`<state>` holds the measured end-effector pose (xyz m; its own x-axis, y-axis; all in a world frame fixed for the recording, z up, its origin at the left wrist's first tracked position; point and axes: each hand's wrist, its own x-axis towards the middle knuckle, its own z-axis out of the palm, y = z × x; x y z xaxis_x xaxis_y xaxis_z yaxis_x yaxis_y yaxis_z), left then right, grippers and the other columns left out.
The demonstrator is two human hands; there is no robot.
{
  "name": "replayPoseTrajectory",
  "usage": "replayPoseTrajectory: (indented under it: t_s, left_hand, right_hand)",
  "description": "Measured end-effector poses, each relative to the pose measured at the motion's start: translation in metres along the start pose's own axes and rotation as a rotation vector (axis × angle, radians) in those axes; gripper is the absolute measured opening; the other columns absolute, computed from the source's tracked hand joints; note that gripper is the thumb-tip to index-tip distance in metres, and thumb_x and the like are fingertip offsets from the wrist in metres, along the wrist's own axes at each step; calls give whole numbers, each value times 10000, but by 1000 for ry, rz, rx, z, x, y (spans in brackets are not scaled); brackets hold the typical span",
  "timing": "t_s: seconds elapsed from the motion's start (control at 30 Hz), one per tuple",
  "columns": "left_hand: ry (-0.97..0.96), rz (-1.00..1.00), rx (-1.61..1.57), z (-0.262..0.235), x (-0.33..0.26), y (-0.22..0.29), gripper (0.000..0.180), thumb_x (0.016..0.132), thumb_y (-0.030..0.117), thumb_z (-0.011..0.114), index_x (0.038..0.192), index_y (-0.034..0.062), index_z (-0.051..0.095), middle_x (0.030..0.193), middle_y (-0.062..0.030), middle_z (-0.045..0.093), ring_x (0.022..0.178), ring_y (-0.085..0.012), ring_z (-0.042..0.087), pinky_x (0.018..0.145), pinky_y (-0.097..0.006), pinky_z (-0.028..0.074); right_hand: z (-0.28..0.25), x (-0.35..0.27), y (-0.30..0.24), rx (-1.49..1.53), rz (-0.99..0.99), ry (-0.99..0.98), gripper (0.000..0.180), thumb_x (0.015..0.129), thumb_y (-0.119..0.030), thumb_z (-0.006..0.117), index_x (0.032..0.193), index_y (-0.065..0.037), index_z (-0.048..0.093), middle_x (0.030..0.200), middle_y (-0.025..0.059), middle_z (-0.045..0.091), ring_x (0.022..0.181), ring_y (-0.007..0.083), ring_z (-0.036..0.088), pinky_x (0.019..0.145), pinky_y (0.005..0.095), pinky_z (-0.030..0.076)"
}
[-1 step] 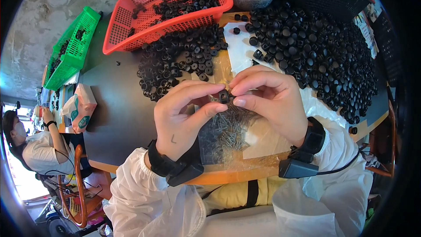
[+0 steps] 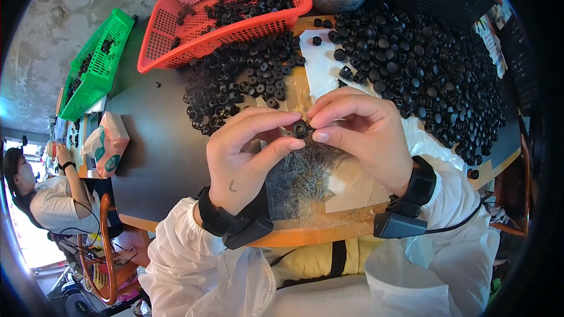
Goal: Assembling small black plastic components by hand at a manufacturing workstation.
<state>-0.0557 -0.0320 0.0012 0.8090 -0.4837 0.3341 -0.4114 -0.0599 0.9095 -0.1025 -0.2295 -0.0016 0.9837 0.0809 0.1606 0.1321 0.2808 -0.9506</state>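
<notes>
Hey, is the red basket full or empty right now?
Partly full: the red basket holds small black parts, mostly toward its right, with bare red bottom showing at left.

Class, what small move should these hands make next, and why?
Probably ease the right hand inward against the small black part: the left hand holds it in a pinch, while the right fingertips are close at its right side. Whether they grip anything is unclear.

Your left hand (image 2: 238, 155): one dark, hand-drawn capital letter, two strokes meeting at a corner, on its back.
Tissue packet (image 2: 113, 141) to your left: pale marks on teal patches, too small for you to read.
Printed paper (image 2: 489, 44) at your right: fine print, illegible.
</notes>
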Motion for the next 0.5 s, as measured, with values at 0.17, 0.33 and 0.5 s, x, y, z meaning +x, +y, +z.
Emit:
replayPoseTrajectory:
  t_s: [0.17,0.33,0.5]
  left_hand:
    - [-8,-33,-32,0,0,0,324,767,17,759,1082,24,682,986,-74,655,788,-107,589,690,-228,479]
    - [65,-107,-112,4,0,3,307,770,10,753,1069,22,683,974,-71,659,797,-109,605,694,-228,476]
    - [11,-4,-15,1,2,-1,288,777,-9,738,1058,28,690,966,-70,664,792,-116,617,691,-230,478]
  right_hand:
    - [1,0,-1,12,14,4,181,807,74,678,977,13,679,1068,96,633,973,157,617,870,279,526]
    - [1,0,3,58,3,17,223,799,100,671,1002,15,637,1049,84,628,969,158,618,873,282,536]
    - [1,0,1,-3,20,16,272,791,102,674,1038,7,609,1020,68,616,977,146,613,875,280,536]
